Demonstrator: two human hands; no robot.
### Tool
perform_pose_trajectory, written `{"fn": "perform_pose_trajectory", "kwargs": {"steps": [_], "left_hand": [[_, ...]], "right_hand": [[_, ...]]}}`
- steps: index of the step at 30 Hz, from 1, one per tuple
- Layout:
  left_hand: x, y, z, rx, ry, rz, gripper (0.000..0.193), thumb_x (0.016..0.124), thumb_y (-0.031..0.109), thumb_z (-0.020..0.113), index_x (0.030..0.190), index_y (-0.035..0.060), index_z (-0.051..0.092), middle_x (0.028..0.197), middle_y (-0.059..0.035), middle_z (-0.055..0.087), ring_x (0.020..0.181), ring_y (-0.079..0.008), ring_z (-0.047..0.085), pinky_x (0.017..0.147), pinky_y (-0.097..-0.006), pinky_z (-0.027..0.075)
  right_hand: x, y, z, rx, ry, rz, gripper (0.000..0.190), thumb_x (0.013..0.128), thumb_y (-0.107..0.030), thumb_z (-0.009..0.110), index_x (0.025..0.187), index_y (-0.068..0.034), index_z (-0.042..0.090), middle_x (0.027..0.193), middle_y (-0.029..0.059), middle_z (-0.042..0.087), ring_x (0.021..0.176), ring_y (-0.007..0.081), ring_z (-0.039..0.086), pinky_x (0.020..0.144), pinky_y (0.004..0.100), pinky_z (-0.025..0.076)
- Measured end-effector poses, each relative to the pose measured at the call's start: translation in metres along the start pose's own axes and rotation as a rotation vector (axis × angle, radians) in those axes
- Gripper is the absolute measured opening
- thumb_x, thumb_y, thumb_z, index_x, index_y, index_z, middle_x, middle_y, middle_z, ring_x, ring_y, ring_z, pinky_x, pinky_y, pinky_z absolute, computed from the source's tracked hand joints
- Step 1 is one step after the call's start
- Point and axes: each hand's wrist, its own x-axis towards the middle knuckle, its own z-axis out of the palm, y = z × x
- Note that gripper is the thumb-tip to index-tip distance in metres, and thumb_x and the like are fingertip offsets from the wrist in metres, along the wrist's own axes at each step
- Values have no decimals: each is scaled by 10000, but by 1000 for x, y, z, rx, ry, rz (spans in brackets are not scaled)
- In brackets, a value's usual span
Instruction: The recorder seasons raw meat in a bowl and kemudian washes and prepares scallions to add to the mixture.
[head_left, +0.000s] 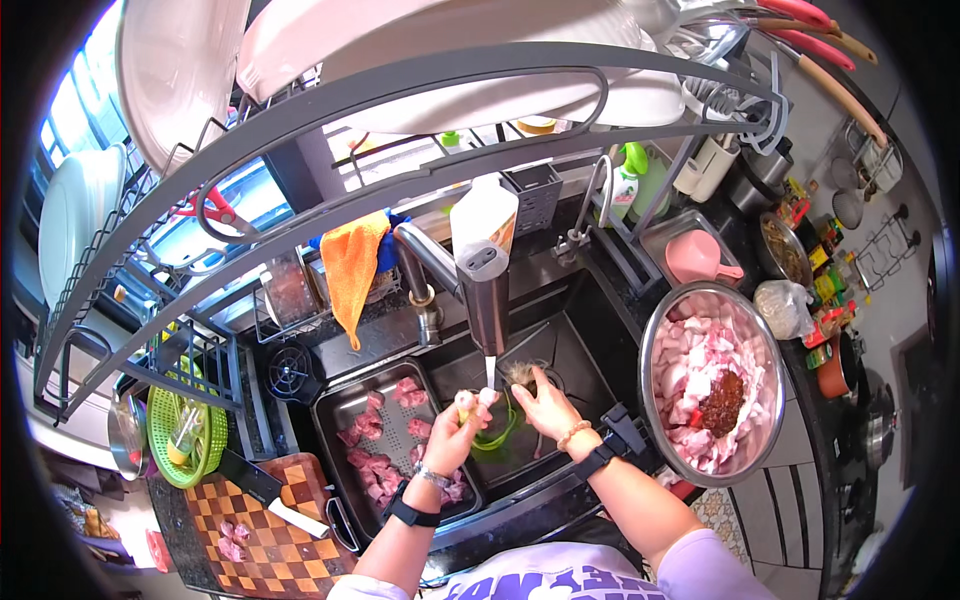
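Observation:
My left hand (452, 439) is closed around several pale bulbs, seemingly spring onions or garlic, whose green stalks (499, 435) hang into the black sink (555, 330). Water runs from the faucet (484, 307) beside the bulbs. To the right, my right hand (550, 409) has its fingers spread next to a tuft of stringy roots (523, 372); whether it grips them I cannot tell. Raw meat pieces (375, 472) lie in the perforated black tray (322, 420) on the left. A steel bowl (778, 420) of cut raw meat with reddish-brown seasoning (721, 405) stands on the right.
A cleaver (259, 484) with a white handle and some meat lie on the checkered wooden board (289, 551). Behind it stands a green basket (165, 435). A dish rack (300, 97) with plates arches overhead. An orange cloth (352, 262) hangs near the faucet; a pink ladle (694, 256) sits back right.

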Motion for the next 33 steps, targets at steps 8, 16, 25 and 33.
{"fn": "perform_pose_trajectory", "kwargs": {"steps": [8, 16, 25, 33], "left_hand": [[36, -11, -5, -494, -53, -360, 147, 926, 197, 529, 983, 64, 551, 790, -19, 565, 652, -120, 540, 613, -258, 456], [26, -13, -8, -536, -66, -386, 258, 855, 48, 607, 1102, 22, 536, 949, -55, 609, 829, -162, 608, 761, -288, 495], [26, -47, -19, -474, 21, -374, 253, 865, 68, 601, 1105, 41, 524, 919, -34, 598, 826, -157, 598, 751, -287, 488], [18, -60, -14, -651, -8, -435, 212, 896, 93, 548, 1103, 67, 509, 978, -52, 596, 861, -180, 603, 783, -329, 492]], "right_hand": [[6, -36, -5, 660, -157, -69, 505, 835, -275, 679, 1179, 57, 513, 845, 79, 654, 740, 125, 608, 664, 282, 486], [28, -31, 6, 584, -180, 18, 162, 859, -137, 578, 839, 24, 579, 669, 92, 630, 517, 134, 595, 497, 281, 476], [15, -31, 3, 846, -457, 271, 269, 852, -320, 652, 842, -59, 588, 625, -10, 573, 421, 50, 466, 358, 201, 324], [8, -23, 6, 787, -579, 169, 284, 855, -304, 646, 973, -46, 624, 736, 10, 619, 585, 50, 555, 425, 175, 379]]}}
